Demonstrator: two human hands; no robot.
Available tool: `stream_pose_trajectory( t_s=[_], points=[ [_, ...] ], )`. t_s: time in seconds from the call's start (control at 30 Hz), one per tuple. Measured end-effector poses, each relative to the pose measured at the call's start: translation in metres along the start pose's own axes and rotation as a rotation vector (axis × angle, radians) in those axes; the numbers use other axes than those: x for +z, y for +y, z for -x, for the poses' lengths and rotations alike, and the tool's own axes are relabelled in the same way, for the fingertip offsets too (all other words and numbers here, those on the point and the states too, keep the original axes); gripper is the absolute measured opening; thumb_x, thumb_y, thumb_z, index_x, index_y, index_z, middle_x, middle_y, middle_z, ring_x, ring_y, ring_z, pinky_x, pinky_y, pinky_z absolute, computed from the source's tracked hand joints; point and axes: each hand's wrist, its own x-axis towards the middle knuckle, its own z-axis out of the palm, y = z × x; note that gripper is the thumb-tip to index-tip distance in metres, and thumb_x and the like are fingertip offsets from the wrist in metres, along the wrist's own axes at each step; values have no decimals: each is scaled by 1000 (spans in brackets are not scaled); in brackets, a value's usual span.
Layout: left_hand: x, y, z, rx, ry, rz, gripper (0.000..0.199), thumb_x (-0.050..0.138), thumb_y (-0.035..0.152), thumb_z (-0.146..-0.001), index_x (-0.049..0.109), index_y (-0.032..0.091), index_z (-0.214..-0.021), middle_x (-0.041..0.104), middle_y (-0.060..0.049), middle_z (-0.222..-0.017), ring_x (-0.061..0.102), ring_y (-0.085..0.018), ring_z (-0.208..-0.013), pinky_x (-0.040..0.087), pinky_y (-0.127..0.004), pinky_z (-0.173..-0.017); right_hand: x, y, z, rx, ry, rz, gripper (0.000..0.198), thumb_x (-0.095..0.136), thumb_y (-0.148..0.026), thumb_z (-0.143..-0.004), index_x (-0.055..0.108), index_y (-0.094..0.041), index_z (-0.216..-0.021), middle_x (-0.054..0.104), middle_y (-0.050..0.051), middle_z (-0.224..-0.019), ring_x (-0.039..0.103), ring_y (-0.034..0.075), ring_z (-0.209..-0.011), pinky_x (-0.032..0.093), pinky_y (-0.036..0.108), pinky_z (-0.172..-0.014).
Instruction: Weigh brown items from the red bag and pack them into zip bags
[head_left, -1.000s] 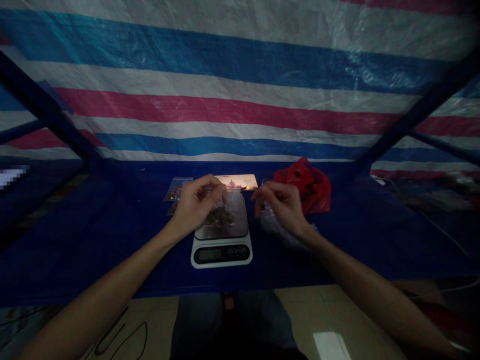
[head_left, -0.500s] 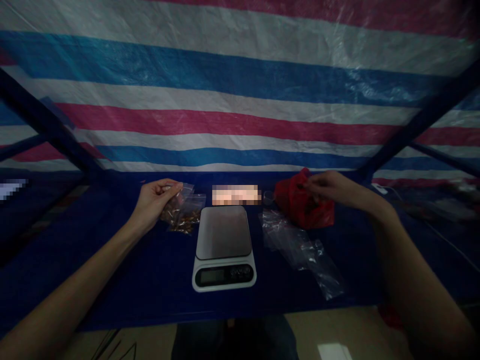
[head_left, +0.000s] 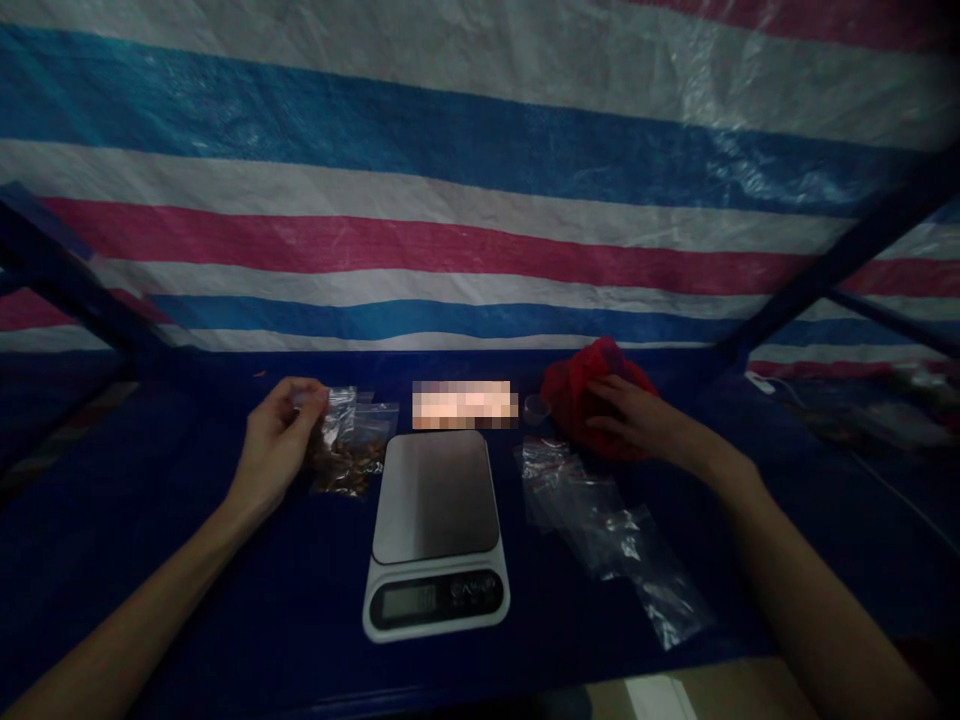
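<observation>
My left hand (head_left: 281, 435) pinches the top of a small clear zip-lock bag (head_left: 339, 410) at the left of the table. Brown pieces, too dim to name, lie inside the bags there, and another zip-lock bag (head_left: 379, 418) overlaps it. On the right, my right hand (head_left: 637, 412) rests with stretched, slightly spread fingers against a red plastic bag (head_left: 574, 400), whose contents are hidden. Between the hands stands a white kitchen scale (head_left: 436, 500) with a bare metal plate; its display is too dim to read.
Several flat, clear zip-lock bags (head_left: 592, 510) fan out right of the scale. A small round clear cup (head_left: 536, 408) stands beside the red bag. A blurred-out patch (head_left: 465, 404) lies behind the scale. Striped sheeting (head_left: 450, 240) and blue frame bars (head_left: 817, 270) close off the back.
My right hand has gone from bent fingers at the red bag's top to stretched fingers against its side. My left hand still holds the zip-lock bag. The view has tilted slightly.
</observation>
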Motion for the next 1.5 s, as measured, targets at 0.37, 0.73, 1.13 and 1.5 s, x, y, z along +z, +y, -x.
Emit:
stream_pose_trajectory(
  t_s=[0.37, 0.73, 1.13, 1.5],
  points=[
    [5, 8, 17, 491, -106, -449, 23, 53, 34, -100, 64, 26, -118, 56, -8, -134, 54, -32, -134, 41, -60, -119, -25, -1, 11, 228, 98, 198, 28, 48, -14, -95, 74, -21, -103, 78, 10, -106, 73, 25, -88, 50, 33, -74],
    [10, 8, 19, 477, -102, -409, 21, 51, 33, -103, 60, 24, -120, 58, -8, -129, 58, -29, -127, 46, -55, -114, -18, 5, 33, 212, -36, 262, 30, 57, -20, -94, 75, -23, -118, 79, 11, -101, 76, 28, -88, 57, 36, -74],
    [5, 3, 21, 401, -96, -368, 26, 53, 36, -102, 57, 26, -126, 59, -7, -128, 58, -27, -125, 46, -51, -112, 26, 8, 2, -61, 93, 43, 41, 56, -19, -93, 62, -18, -133, 63, 17, -132, 68, 31, -119, 57, 48, -104],
    [11, 5, 31, 379, -120, -328, 18, 51, 29, -103, 58, 27, -120, 61, -4, -124, 59, -24, -124, 46, -44, -110, 21, 20, -1, -48, 98, -70, 27, 44, -21, -103, 71, -22, -99, 69, 9, -106, 71, 24, -91, 58, 38, -81]
  ],
)
